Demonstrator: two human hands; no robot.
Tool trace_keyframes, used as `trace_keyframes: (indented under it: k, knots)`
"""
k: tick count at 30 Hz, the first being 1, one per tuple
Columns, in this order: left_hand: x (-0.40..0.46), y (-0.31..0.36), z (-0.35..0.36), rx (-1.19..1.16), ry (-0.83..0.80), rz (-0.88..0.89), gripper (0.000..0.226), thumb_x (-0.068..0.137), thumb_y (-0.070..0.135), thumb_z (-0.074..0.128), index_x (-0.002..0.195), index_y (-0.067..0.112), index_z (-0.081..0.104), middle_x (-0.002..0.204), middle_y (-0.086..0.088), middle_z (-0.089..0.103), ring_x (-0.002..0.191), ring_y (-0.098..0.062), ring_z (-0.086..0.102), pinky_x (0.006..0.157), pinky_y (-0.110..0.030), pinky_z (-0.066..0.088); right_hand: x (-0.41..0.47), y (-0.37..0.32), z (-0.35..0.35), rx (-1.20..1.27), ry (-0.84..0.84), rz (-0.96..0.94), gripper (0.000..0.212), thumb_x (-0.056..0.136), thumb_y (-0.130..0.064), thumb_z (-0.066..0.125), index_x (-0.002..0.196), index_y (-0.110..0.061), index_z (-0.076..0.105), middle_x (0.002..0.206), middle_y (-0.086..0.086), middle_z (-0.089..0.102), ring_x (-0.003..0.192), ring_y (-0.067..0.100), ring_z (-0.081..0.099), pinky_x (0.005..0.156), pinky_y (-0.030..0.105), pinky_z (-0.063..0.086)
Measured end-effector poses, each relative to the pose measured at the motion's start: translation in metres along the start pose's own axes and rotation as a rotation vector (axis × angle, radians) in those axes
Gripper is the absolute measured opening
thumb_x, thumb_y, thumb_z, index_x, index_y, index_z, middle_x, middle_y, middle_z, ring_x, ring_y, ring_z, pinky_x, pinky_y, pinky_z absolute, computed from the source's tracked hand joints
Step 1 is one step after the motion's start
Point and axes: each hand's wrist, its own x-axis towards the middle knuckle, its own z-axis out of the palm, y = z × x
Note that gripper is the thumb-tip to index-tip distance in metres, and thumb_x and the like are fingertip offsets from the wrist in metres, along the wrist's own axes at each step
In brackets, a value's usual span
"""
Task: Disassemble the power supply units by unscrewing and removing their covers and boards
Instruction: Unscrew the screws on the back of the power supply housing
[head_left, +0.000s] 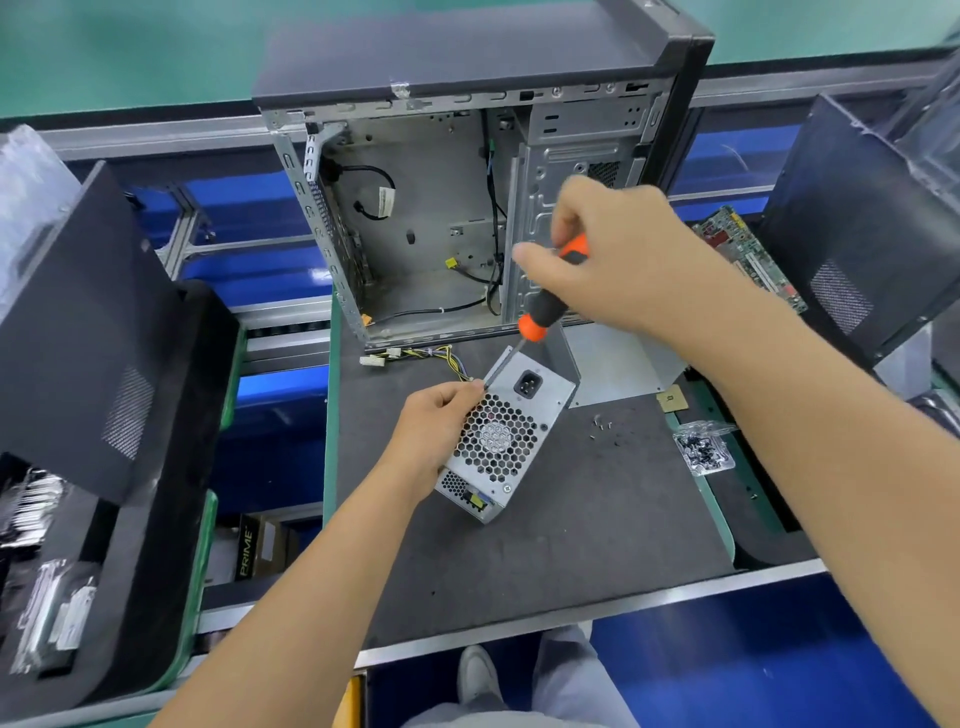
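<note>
Left hand (434, 426): grips PSU (506, 434) on desk (571, 545).
Right hand (618, 254): holds screwdriver (550, 293), tip at PSU's top-left corner.
Behind: open case (467, 208).

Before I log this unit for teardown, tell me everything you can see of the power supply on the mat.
The power supply is a small silver sheet-metal box standing tilted on the dark mat. Its upward face has a honeycomb fan grille and a black mains socket. Yellow and black wires trail from its far end. The left hand grips its left edge; the screwdriver, held by the right hand, meets its upper left corner.
</note>
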Motion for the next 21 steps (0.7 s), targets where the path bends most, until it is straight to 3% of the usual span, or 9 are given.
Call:
trace_keyframes:
  k: [2, 5, 8, 10, 12, 13, 15, 18, 21]
  knots:
    - [0.001, -0.001, 0.000, -0.022, -0.006, -0.012, 0.021, 0.098, 0.030, 0.064, 0.100, 0.013, 0.077, 0.094, -0.009, 0.078, 0.081, -0.026, 0.076, 0.059, -0.030, 0.058, 0.013, -0.021, 0.003, -0.115, -0.038, -0.119, 0.033, 0.084, -0.050, 0.059, 0.091, -0.019, 0.047, 0.082, 0.006, 0.053, 0.088, 0.033, 0.055, 0.067, 0.035, 0.043]
    - [0.001, -0.001, -0.001, -0.057, 0.007, -0.030, 0.019, 0.096, 0.025, 0.063, 0.101, 0.012, 0.075, 0.093, -0.011, 0.078, 0.079, -0.026, 0.076, 0.058, -0.031, 0.058, 0.026, -0.047, 0.007, -0.222, -0.118, -0.238, 0.035, 0.082, -0.045, 0.066, 0.095, -0.020, 0.045, 0.076, 0.000, 0.036, 0.084, 0.035, 0.053, 0.065, 0.034, 0.039]
    - [0.002, -0.002, -0.003, -0.078, 0.009, -0.028, 0.014, 0.095, 0.016, 0.064, 0.104, 0.012, 0.073, 0.090, -0.010, 0.078, 0.076, -0.024, 0.076, 0.056, -0.029, 0.057, 0.031, -0.064, 0.009, -0.313, -0.174, -0.302, 0.050, 0.080, -0.059, 0.068, 0.098, -0.020, 0.043, 0.074, -0.002, 0.029, 0.080, 0.033, 0.049, 0.052, 0.031, 0.029]
    - [0.002, -0.003, -0.006, -0.071, -0.010, -0.023, 0.017, 0.094, 0.012, 0.067, 0.110, 0.011, 0.072, 0.093, -0.010, 0.078, 0.079, -0.024, 0.076, 0.059, -0.030, 0.059, 0.032, -0.068, 0.010, -0.442, -0.158, -0.310, 0.070, 0.079, -0.079, 0.051, 0.100, -0.013, 0.049, 0.071, -0.002, 0.025, 0.076, 0.029, 0.041, 0.050, 0.030, 0.024]
    - [0.002, -0.004, -0.008, -0.076, -0.035, -0.011, 0.020, 0.092, 0.012, 0.070, 0.113, 0.010, 0.071, 0.097, -0.010, 0.078, 0.083, -0.025, 0.076, 0.061, -0.030, 0.059, 0.031, -0.073, 0.009, -0.593, -0.116, -0.306, 0.085, 0.082, -0.085, 0.022, 0.082, -0.007, 0.054, 0.066, 0.002, 0.031, 0.069, 0.028, 0.040, 0.050, 0.031, 0.025]
    - [0.002, -0.004, -0.009, -0.088, -0.048, -0.005, 0.022, 0.092, 0.014, 0.072, 0.113, 0.009, 0.071, 0.099, -0.010, 0.078, 0.085, -0.026, 0.076, 0.063, -0.031, 0.059, 0.031, -0.076, 0.009, -0.648, -0.112, -0.311, 0.084, 0.084, -0.084, 0.016, 0.070, -0.008, 0.051, 0.064, 0.004, 0.034, 0.065, 0.028, 0.040, 0.048, 0.031, 0.023]
    - [0.002, -0.004, -0.010, -0.121, -0.070, -0.008, 0.023, 0.092, 0.014, 0.072, 0.113, 0.007, 0.071, 0.102, -0.011, 0.077, 0.088, -0.027, 0.076, 0.065, -0.032, 0.059, 0.033, -0.077, 0.009, -0.721, -0.144, -0.328, 0.075, 0.090, -0.078, 0.020, 0.065, -0.010, 0.040, 0.064, 0.005, 0.033, 0.066, 0.028, 0.040, 0.050, 0.032, 0.026]
    - [0.004, -0.003, -0.010, -0.123, -0.078, -0.022, 0.021, 0.092, 0.012, 0.071, 0.112, 0.006, 0.071, 0.101, -0.013, 0.077, 0.088, -0.029, 0.076, 0.065, -0.034, 0.060, 0.038, -0.074, 0.005, -0.707, -0.240, -0.371, 0.047, 0.097, -0.060, 0.040, 0.084, -0.015, 0.040, 0.068, 0.002, 0.025, 0.074, 0.029, 0.040, 0.059, 0.035, 0.033]
    - [0.005, -0.003, -0.010, -0.119, -0.066, -0.029, 0.020, 0.092, 0.012, 0.072, 0.111, 0.006, 0.071, 0.099, -0.014, 0.077, 0.086, -0.029, 0.076, 0.064, -0.034, 0.059, 0.041, -0.069, 0.002, -0.562, -0.366, -0.403, 0.032, 0.093, -0.051, 0.052, 0.095, -0.022, 0.040, 0.072, -0.001, 0.032, 0.062, 0.023, 0.040, 0.052, 0.030, 0.027]
